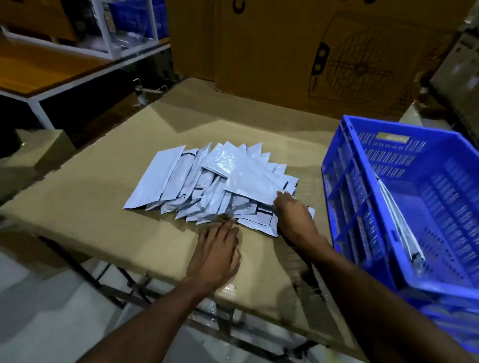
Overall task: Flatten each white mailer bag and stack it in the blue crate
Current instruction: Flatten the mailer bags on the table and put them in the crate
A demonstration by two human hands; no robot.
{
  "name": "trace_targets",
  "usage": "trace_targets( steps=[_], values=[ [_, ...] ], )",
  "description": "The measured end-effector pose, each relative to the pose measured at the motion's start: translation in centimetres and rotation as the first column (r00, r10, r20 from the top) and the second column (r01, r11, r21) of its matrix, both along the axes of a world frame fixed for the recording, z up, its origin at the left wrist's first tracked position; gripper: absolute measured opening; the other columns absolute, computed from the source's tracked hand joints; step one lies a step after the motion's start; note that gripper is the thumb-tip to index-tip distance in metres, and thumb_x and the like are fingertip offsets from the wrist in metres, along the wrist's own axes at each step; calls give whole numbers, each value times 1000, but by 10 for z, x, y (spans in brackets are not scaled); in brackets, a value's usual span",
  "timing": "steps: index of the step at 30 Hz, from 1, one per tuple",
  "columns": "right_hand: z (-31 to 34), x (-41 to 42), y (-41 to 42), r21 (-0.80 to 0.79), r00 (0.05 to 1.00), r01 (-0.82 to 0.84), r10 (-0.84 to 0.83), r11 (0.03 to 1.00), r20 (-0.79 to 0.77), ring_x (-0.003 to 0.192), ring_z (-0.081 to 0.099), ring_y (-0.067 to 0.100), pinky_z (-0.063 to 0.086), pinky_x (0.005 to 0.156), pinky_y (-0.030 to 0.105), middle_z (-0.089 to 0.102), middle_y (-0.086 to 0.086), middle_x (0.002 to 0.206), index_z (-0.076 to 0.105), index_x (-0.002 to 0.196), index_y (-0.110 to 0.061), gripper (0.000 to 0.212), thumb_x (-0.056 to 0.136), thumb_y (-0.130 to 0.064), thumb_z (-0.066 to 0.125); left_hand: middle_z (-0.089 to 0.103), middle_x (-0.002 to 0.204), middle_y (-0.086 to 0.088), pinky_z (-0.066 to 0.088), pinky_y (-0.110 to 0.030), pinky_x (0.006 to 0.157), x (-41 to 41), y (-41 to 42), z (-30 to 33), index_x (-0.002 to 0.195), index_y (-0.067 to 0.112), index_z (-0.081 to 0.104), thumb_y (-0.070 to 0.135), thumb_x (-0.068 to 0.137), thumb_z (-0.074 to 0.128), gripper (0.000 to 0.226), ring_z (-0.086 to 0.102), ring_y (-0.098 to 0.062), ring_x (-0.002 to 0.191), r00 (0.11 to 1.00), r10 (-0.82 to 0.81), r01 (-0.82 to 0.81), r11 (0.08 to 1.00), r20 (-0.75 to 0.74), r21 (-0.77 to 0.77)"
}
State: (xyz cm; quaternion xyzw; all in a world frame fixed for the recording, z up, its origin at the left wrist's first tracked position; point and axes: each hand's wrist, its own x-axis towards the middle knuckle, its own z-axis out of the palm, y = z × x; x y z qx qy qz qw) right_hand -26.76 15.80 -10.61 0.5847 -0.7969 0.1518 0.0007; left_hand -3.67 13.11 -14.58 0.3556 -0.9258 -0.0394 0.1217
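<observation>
Cardboard-topped table (89, 199): fanned heap of white mailer bags (204, 184), centre. Blue crate (412, 281), right, a few bags (400, 221) leaning inside. Left hand (216, 253) flat, empty, fingertips at heap's edge. Right hand (294, 216) on topmost bag (249, 179); grip unclear. Advice: lift one only, smooth outward before stacking.

Mailer bags (218, 180): white plastic film, glossy, creased, catching light on the upper faces. Surface (89, 199): covered with brown corrugated cardboard, matt and smooth. Crate (417, 210): blue moulded plastic, slightly glossy, walls perforated and ribbed. Frame (222, 330) under the surface: metal, dull finish. Large box (313, 44) behind: brown cardboard, matt, with black print.
</observation>
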Motion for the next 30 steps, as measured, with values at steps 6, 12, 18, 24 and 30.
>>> trace_targets(
  steps=[6,12,18,24,30],
  values=[
    [-15,27,41,-192,994,-51,31,980,-108,99,61,29,26,70,23,64,10,113,59,117,-9,35,83,2,58,36,160,-14,36,-53,113,5,12,3,143,8,49,19,85,57,59,35,-36,145,987,-45,23,989,-153,-144],
    [-62,68,96,-167,954,-280,255,945,-156,137,41,24,29,111,45,51,14,144,47,138,-1,47,105,-17,17,30,161,-22,24,-63,117,2,13,7,149,5,39,16,98,48,53,28,-40,149,975,-220,217,890,39,-401],
    [-58,71,118,-92,922,-371,354,924,-159,143,37,28,34,110,54,41,12,153,48,138,-6,41,101,-24,42,65,131,-21,35,-50,115,11,8,-8,128,1,65,14,87,34,53,60,-35,125,887,-253,347,917,387,-195],
    [-48,70,117,185,954,-260,281,948,-101,141,38,30,37,105,61,34,3,158,31,152,-25,59,95,-37,34,9,168,-13,11,-48,125,29,-3,5,161,14,13,16,98,44,71,10,-30,155,870,-315,311,947,378,74],
    [-47,73,122,228,956,-250,278,941,-99,148,24,29,25,113,62,21,3,163,25,155,-21,59,100,-42,27,-14,169,0,-2,-53,124,40,-12,3,162,27,-4,77,88,-4,89,-14,-21,155,860,-358,309,932,364,188]
  ],
)
